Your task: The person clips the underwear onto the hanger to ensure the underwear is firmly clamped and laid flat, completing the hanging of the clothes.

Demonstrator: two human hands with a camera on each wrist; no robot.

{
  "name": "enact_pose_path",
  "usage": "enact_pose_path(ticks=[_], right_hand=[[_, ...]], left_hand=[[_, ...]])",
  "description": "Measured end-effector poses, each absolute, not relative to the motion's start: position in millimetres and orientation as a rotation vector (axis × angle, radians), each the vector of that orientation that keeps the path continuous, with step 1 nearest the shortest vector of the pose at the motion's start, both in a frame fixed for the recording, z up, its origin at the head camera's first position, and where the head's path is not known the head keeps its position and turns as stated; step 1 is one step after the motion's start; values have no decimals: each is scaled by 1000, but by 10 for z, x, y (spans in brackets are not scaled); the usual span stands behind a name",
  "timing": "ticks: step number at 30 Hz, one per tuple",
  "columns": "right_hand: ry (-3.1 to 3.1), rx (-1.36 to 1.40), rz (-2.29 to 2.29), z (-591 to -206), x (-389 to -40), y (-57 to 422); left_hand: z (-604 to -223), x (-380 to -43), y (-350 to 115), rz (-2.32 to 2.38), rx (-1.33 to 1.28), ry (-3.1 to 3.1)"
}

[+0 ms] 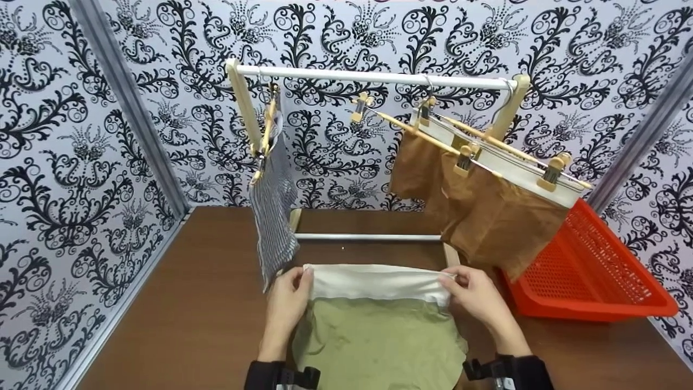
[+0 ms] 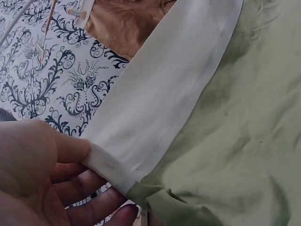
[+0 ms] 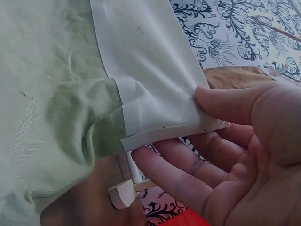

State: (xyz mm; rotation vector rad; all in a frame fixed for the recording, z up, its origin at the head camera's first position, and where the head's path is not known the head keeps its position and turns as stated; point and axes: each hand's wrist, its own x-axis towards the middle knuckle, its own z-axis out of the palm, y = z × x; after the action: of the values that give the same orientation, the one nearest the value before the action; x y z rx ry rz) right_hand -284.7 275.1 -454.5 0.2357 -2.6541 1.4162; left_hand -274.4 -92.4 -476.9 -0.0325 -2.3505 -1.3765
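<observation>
A light green garment (image 1: 379, 341) with a broad white waistband (image 1: 373, 280) is stretched out in front of me in the head view. My left hand (image 1: 287, 300) pinches the left end of the waistband between thumb and fingers. At the opposite end, my right hand (image 1: 479, 298) pinches the corner, its thumb (image 3: 230, 101) on the white face and the fingers behind. The band runs nearly straight between both hands, while the green cloth below hangs with soft creases; its lower part is cut off by the frame.
Beyond the hands stands a rack with a white rail (image 1: 373, 76). A striped cloth (image 1: 273, 200) hangs at its left, brown garments (image 1: 498, 216) at its right. An unloaded clip hanger (image 1: 414, 132) sits between them. A red basket (image 1: 595, 303) is on the table (image 1: 178, 303) at right.
</observation>
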Motion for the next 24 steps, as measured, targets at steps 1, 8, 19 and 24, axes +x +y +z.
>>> enact_pose_path(ticks=[1,8,19,24], right_hand=[[-2653,223,1410,-4551,-2852,2748],[-2615,176,1388,-4549,-2884,2748],[-2489,124,1365,-4507,-2897,2729],[-2478,164,1331,-4475,-2881,2688]], left_hand=[[-4778,-2751,-922,-1379,-29,-2348],[-4816,-2805,-896,-1458,-3,-2267],[-4774,-2825,-816,-1573,-33,-2078],[-4766,-2800,-782,-1594,-27,-2098]])
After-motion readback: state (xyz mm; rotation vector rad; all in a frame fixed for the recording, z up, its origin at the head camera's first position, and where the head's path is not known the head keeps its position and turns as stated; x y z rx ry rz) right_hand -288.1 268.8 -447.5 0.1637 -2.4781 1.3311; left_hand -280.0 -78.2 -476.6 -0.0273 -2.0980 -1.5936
